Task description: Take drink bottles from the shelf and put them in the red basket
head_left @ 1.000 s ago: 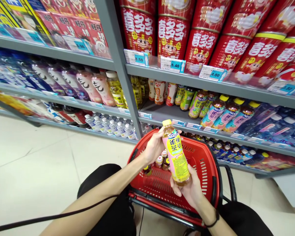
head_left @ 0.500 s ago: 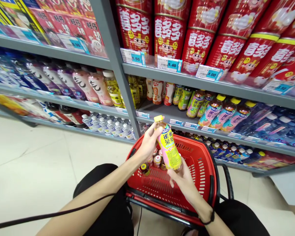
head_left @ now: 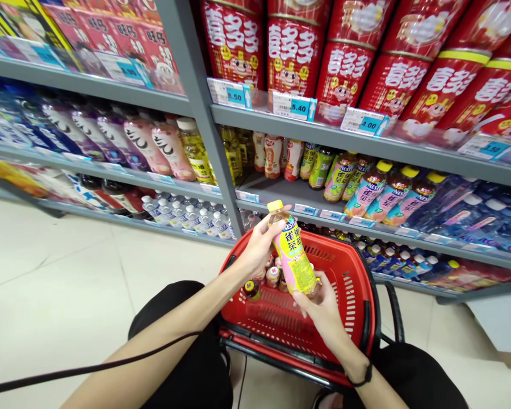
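Above the red shopping basket [head_left: 353, 255] I hold a tea bottle [head_left: 294, 253] with a yellow cap and a yellow and pink label, tilted with its cap up and to the left. My left hand [head_left: 262, 241] is closed round the bottle's upper part, thumb across the front below the cap. Around the base, my right hand [head_left: 321, 307] grips the bottle's lower end. Inside the basket, partly hidden behind the bottle and my left hand, stand several small bottles [head_left: 273, 276], some with white caps, and a dark-capped bottle [head_left: 251, 289].
Grey shelving [head_left: 340, 133] rises just beyond the basket. It carries red cans [head_left: 292, 57], more tea bottles [head_left: 368, 192] and small water bottles [head_left: 189, 216]. A black cable [head_left: 89, 369] crosses my left forearm. Pale floor tiles [head_left: 59, 261] lie to the left.
The bottle has turned slightly in my hands, so its label faces a little differently. My right hand's fingers have shifted a little at the base. The basket stays in place.
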Available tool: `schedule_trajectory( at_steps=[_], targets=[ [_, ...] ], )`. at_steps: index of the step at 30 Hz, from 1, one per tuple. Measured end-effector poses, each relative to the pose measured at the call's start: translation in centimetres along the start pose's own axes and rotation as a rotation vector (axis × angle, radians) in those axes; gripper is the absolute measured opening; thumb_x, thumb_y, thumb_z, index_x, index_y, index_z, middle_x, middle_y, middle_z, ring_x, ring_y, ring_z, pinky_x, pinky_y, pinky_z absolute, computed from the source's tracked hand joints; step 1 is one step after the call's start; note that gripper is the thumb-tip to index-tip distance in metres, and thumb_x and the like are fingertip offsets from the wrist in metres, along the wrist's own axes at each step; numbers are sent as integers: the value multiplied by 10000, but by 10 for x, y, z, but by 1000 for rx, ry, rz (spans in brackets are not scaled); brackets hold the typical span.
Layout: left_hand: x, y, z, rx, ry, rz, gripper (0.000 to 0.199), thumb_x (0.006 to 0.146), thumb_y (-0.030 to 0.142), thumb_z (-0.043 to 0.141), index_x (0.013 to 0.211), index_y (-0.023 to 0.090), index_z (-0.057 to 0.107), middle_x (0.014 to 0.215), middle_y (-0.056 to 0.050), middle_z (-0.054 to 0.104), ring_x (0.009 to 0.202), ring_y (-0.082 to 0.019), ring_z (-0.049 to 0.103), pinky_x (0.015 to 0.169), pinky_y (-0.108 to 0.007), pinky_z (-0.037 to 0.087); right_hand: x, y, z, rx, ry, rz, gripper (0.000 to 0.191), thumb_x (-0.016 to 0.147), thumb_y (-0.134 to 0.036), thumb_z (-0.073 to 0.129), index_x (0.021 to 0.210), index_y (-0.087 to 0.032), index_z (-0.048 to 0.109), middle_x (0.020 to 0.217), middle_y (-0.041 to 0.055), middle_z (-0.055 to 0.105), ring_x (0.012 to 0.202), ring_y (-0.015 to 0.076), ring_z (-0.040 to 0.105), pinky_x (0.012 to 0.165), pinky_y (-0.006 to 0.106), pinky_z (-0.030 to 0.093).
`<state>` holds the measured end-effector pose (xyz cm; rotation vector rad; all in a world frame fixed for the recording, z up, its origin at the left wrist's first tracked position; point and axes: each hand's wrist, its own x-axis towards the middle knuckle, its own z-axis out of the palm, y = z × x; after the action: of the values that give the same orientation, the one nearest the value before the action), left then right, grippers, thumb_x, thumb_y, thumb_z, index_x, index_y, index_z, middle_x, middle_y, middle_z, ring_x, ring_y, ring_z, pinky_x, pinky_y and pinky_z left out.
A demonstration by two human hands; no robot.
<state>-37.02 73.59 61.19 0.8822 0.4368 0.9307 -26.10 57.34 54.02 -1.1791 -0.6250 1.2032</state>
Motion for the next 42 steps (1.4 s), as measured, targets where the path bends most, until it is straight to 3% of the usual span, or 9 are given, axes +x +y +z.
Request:
schedule_trajectory(
  at_steps=[4, 8, 14, 20, 24, 29, 32, 36, 42],
  targets=[
    [-1, 5, -2, -51, -2, 11, 459, 794, 440, 812, 1177, 204, 720, 998, -32, 728, 866, -157, 666, 803, -254, 540, -5, -6, 5, 47, -13, -6, 536, 713, -493, 883, 1047, -182, 603, 765, 40, 733, 467, 121, 593, 397, 191, 370],
    [-3, 13, -1, -169, -88, -25, 373, 823, 512, 743, 1008, 188, 732, 1027, -55, 743, 932, -228, 702, 864, -353, 560, -9, -10, 5, 208, -119, 116, 600, 794, -661, 739, 1070, -131, 684, 894, 124, 770, 462, 110, 593, 401, 193, 358],
    [-7, 20, 3, -228, -182, -81, 374, 842, 463, 682, 1064, 166, 730, 1075, -97, 767, 1054, -294, 707, 995, -457, 513, -8, -9, 3, 406, -150, 300, 707, 840, -776, 561, 923, -100, 755, 719, 77, 714, 442, 119, 556, 400, 211, 331],
    [-6, 15, 1, -185, -162, -82, 322, 885, 380, 639, 1113, 166, 714, 1118, -104, 762, 1098, -286, 693, 1005, -441, 496, -6, -9, 1, 432, -201, 383, 831, 890, -792, 394, 787, -53, 760, 503, 32, 577, 378, 116, 511, 411, 228, 337],
    [-5, 13, 0, -127, -144, -73, 323, 903, 395, 618, 1111, 168, 717, 1141, -105, 755, 1072, -276, 692, 980, -428, 504, -6, 1, -3, 429, -305, 474, 920, 818, -886, 321, 695, -71, 730, 440, 36, 540, 330, 139, 501, 361, 236, 286],
    [-6, 14, 1, -112, -132, -68, 318, 894, 389, 616, 1091, 166, 729, 1107, -97, 764, 1038, -268, 696, 961, -416, 511, -6, 5, -4, 409, -315, 525, 935, 737, -951, 338, 628, -93, 695, 414, 47, 540, 300, 150, 495, 317, 233, 251],
    [-4, 13, 0, -119, -124, -72, 327, 885, 409, 617, 1073, 171, 740, 1109, -93, 768, 1017, -259, 701, 963, -413, 511, -8, -2, 1, 359, -210, 470, 897, 757, -925, 379, 624, -95, 691, 425, 48, 554, 313, 145, 517, 333, 223, 281],
    [1, 11, -3, -90, -115, -50, 353, 848, 429, 647, 1037, 153, 759, 1084, -109, 777, 1026, -261, 704, 984, -401, 502, -8, -9, 7, 283, 2, 271, 796, 750, -882, 516, 695, -109, 699, 489, 32, 596, 361, 128, 543, 381, 216, 353],
    [4, 13, -6, -87, -110, -32, 419, 823, 482, 675, 1021, 127, 778, 1122, -147, 772, 1109, -304, 695, 1071, -452, 479, -1, 4, -5, 41, 144, -29, 596, 717, -711, 748, 861, -137, 682, 625, 47, 671, 439, 146, 553, 382, 248, 395]
  ],
)
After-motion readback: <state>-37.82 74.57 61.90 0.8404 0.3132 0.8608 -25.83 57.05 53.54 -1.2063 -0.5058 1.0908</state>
